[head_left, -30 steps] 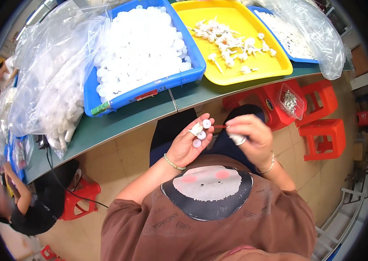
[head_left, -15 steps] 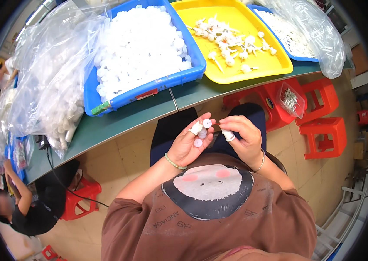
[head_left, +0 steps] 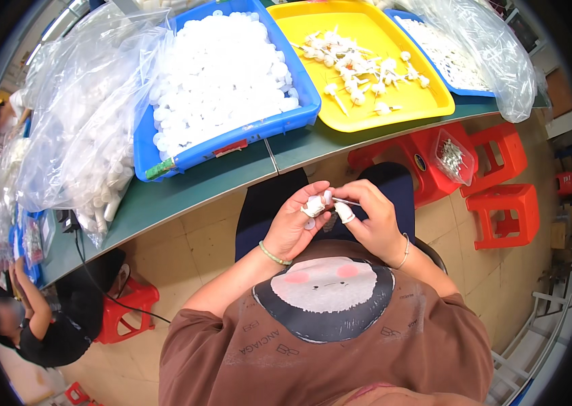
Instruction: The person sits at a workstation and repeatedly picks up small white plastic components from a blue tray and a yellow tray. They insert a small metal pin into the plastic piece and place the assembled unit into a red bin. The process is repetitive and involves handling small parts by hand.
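Over my lap, close to the table edge, my two hands meet. My left hand [head_left: 286, 230] is closed around a few small round white plastic caps. One cap [head_left: 327, 196] is pinched at its fingertips, and another disc [head_left: 310, 223] shows lower against the fingers. My right hand [head_left: 379, 220] pinches a thin rod-like pin [head_left: 347, 201], whose end reaches the pinched cap; whether it is inside the cap is hidden. Both thumbs wear white wrappings. Ahead, a yellow tray [head_left: 404, 114] bears white caps with stems [head_left: 354, 64].
A blue bin [head_left: 232, 139] heaped with white caps stands on the green table [head_left: 164, 196], beside plastic bags [head_left: 76, 122] of white parts. A blue tray [head_left: 475, 91] of small white pieces lies far right. Red stools [head_left: 502, 216] stand right, one bearing a clear tub [head_left: 454, 159]. Another person [head_left: 49, 318] sits left.
My right hand has moved left toward my left hand, bringing the pin to the cap. The left fingers have turned and closed further over the caps.
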`<state>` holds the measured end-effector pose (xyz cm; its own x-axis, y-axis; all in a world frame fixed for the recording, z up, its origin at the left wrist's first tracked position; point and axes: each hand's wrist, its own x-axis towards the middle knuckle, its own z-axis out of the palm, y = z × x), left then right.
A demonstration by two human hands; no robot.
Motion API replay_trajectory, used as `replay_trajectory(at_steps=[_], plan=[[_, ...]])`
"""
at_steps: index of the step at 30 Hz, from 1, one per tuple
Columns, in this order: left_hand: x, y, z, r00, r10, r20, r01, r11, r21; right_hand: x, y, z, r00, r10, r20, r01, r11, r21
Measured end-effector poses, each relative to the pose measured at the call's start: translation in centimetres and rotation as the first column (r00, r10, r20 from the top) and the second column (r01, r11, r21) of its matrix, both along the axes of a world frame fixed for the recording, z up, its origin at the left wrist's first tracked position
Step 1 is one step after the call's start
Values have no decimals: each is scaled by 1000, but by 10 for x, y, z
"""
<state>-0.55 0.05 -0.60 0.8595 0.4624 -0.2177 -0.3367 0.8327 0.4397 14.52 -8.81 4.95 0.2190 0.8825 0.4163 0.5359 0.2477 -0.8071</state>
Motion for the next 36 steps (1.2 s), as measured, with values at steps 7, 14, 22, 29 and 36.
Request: replay_trajectory(at_steps=[7, 14, 22, 29, 36], plan=[[3, 1, -5, 997, 42, -71, -42, 999, 0, 8, 0, -7, 981, 55, 185, -25, 987, -161], [5, 1, -16, 989, 72, -131, -75, 997, -20, 6, 5, -15, 862, -18, 507, 26, 1000, -8], [4, 0, -22, 987, 77, -138, -77, 997, 3, 4, 9, -17, 954, 33, 298, -7, 996, -88], [8, -7, -13, 984, 135, -118, -142, 989, -51, -9, 13, -21, 992, -8, 124, 21, 994, -104], [7, -6, -14, 976, 65, -207, -63, 998, 17, -1, 14, -33, 873, 15, 487, -22, 1000, 9]])
